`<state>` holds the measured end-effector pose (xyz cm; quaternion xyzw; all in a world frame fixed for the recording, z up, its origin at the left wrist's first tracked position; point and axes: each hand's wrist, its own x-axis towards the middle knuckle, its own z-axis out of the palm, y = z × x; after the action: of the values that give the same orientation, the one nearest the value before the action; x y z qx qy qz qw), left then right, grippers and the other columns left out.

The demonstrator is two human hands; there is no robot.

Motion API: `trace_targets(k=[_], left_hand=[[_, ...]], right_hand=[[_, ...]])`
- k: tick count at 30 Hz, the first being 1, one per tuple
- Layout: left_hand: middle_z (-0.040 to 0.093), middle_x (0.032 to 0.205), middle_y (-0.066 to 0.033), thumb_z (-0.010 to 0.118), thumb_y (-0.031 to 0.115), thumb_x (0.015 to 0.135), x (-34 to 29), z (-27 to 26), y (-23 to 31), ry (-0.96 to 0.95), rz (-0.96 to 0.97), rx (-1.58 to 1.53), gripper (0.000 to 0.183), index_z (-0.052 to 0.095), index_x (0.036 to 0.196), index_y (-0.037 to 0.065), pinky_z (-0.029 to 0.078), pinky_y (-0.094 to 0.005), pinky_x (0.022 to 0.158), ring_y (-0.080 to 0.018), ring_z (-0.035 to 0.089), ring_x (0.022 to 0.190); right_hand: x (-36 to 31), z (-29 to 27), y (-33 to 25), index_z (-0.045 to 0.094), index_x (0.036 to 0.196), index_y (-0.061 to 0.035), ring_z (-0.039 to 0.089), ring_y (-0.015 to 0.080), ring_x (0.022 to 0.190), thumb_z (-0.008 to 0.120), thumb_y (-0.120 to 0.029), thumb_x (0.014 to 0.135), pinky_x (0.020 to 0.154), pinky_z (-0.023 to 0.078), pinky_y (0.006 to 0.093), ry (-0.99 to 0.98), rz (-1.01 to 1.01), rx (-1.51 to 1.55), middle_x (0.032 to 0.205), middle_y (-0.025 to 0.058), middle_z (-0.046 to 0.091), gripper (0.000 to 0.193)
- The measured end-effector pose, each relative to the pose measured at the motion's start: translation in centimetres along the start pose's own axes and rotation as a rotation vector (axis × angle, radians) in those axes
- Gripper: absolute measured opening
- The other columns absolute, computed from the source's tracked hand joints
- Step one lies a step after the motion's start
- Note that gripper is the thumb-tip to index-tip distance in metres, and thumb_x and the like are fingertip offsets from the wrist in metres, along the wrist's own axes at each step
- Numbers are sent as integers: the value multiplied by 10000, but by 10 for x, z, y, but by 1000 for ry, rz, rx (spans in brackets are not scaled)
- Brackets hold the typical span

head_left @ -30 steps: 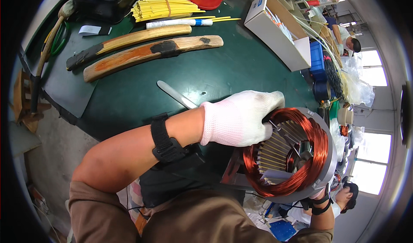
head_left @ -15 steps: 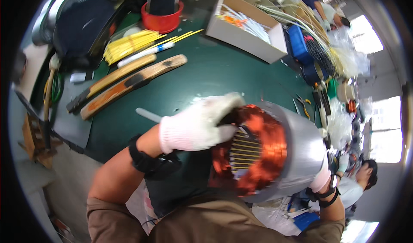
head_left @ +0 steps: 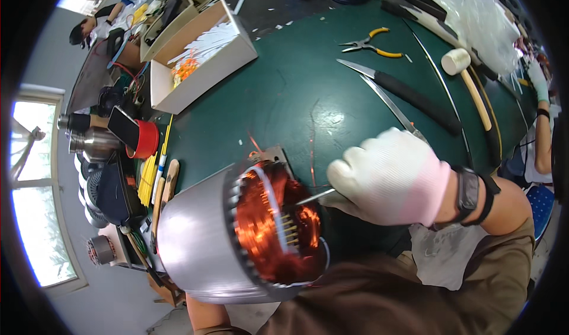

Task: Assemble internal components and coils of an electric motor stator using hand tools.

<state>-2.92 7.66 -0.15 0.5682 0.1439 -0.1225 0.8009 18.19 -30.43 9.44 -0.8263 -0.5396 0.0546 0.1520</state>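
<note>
A silver cylindrical motor stator (head_left: 204,240) lies tilted in front of me, its open end turned right. Thick copper windings (head_left: 261,222) ring that end, with white sheathed loops and yellowish slot strips inside. My right hand (head_left: 388,178), in a white knitted glove, is closed around a thin metal rod (head_left: 317,196). The rod's far end reaches into the opening among the windings; its tip cannot be made out. My left forearm (head_left: 207,314) shows below the stator, while the left hand itself is hidden behind it.
Yellow-handled pliers (head_left: 373,43), a pointed blade with a long black handle (head_left: 415,101) and a white-headed mallet (head_left: 456,61) lie on the green table (head_left: 284,92). An open box of white strips (head_left: 204,59) stands at the far left. Another person's gloved hand (head_left: 538,80) shows at right.
My view has turned right. The stator's wound end has swung from facing left to facing right. My left hand has left the windings; my right has left the housing and now holds a rod there.
</note>
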Motion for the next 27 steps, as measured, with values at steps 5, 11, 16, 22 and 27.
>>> trace_targets(k=[5,11,16,22,27], left_hand=[[532,1493,-140,717,234,958,-26,-3,11,22,-71,169,644,454,1504,15,425,-419,1142,-251,537,1329],[529,1496,-138,709,253,958,-60,-11,21,36,-68,325,648,453,1506,20,416,-422,1150,-258,529,1338],[527,1499,-136,703,269,959,-79,-9,28,37,-67,452,652,452,1509,25,409,-425,1156,-263,522,1345],[524,1501,-134,696,288,960,-85,-7,34,-17,-41,575,656,451,1511,30,400,-429,1163,-270,514,1354],[521,1504,-133,690,304,961,13,21,-20,-297,116,531,660,451,1513,34,393,-432,1169,-276,508,1362]], right_hand=[[-13,-2,-4,580,731,-113,615,258,536,755,-467,853,514,479,388,75,13,-91,615,65,571,413],[-14,-14,11,587,732,-125,623,277,537,774,-440,834,488,475,414,14,-4,-24,613,64,573,380],[-20,2,41,591,689,-120,644,298,562,788,-414,833,518,488,417,52,-30,-6,589,91,578,383],[-35,-21,43,620,757,-74,649,348,538,694,-403,935,513,514,449,-5,3,-8,574,131,602,382],[-18,-24,33,670,817,-51,686,383,641,649,-426,957,604,550,487,-107,51,27,643,144,653,401]])
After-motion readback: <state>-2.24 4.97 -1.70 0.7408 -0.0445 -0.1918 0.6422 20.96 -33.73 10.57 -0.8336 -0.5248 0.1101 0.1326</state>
